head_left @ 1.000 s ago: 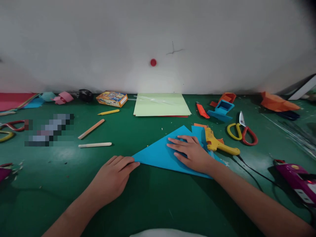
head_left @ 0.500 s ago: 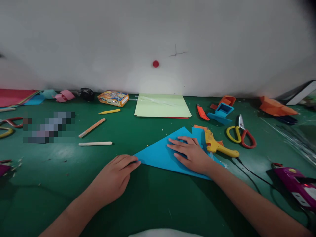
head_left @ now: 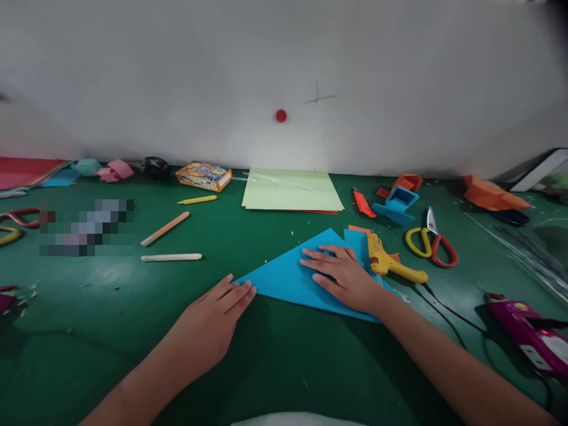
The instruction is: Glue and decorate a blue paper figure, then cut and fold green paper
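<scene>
A sheet of blue paper, folded to a triangle, lies on the green table. My left hand rests its outstretched fingertips on the triangle's left corner. Spread flat over the paper's right half is my right hand, fingers apart. Just right of that hand a yellow glue gun lies on its side, over blue and orange paper pieces. Part of the triangle's right end is hidden under my right hand and forearm.
Behind the paper lies a stack of pale green sheets. Scissors, an orange cutter and a purple power strip lie to the right. Felt pens and a small printed box lie left. A wall closes off the back.
My left hand's fingers have straightened out and now lie flatter on the paper's left corner. My right hand and the paper have stayed in place.
</scene>
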The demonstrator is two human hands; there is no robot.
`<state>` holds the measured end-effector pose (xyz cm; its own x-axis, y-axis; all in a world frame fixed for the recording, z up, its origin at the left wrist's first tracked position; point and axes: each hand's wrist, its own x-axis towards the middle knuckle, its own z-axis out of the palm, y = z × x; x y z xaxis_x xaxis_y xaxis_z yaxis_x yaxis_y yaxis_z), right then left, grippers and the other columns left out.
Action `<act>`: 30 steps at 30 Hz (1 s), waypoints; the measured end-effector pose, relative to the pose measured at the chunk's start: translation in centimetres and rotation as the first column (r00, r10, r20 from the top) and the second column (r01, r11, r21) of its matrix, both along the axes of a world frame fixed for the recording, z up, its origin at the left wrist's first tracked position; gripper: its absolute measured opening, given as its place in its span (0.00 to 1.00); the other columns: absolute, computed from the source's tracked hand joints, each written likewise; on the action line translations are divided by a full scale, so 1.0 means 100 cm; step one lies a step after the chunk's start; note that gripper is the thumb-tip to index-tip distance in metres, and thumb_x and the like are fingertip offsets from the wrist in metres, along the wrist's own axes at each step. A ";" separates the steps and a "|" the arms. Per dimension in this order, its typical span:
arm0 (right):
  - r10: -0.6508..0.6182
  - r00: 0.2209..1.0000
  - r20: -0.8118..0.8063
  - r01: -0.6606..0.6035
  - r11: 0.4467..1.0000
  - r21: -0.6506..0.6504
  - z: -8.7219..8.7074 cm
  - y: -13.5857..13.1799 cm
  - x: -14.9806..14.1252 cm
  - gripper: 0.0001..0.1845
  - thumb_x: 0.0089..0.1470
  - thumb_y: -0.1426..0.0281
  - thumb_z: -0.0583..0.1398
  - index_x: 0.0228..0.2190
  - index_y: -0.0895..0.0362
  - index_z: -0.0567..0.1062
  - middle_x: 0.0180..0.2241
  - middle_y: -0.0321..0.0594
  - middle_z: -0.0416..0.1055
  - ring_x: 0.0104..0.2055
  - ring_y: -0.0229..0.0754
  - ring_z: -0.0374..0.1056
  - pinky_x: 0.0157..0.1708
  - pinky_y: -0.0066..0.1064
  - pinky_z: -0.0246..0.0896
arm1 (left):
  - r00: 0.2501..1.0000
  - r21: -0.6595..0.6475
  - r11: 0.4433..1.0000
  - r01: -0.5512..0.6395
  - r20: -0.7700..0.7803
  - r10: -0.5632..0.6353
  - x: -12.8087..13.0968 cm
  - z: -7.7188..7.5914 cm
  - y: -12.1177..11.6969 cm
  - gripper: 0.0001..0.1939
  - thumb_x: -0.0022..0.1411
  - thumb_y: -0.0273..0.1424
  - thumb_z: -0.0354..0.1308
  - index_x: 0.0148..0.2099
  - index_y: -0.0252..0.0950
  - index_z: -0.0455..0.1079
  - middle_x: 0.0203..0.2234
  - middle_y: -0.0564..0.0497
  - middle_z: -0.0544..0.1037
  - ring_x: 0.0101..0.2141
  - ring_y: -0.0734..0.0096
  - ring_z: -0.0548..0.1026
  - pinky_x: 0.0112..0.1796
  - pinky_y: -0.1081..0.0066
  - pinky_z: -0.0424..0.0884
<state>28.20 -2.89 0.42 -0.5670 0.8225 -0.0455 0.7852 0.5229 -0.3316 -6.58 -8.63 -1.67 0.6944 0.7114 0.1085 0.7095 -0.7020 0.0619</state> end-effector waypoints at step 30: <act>0.356 0.934 0.020 -0.354 0.933 -0.070 0.049 -0.042 -0.086 0.24 0.70 0.52 0.51 0.59 0.45 0.75 0.70 0.39 0.60 0.71 0.63 0.52 0.66 0.63 0.46 | 1.000 -0.090 0.996 -0.011 -0.008 0.011 0.002 -0.003 0.006 0.38 0.58 0.16 0.49 0.68 0.44 0.66 0.64 0.47 0.69 0.60 0.54 0.70 0.59 0.53 0.72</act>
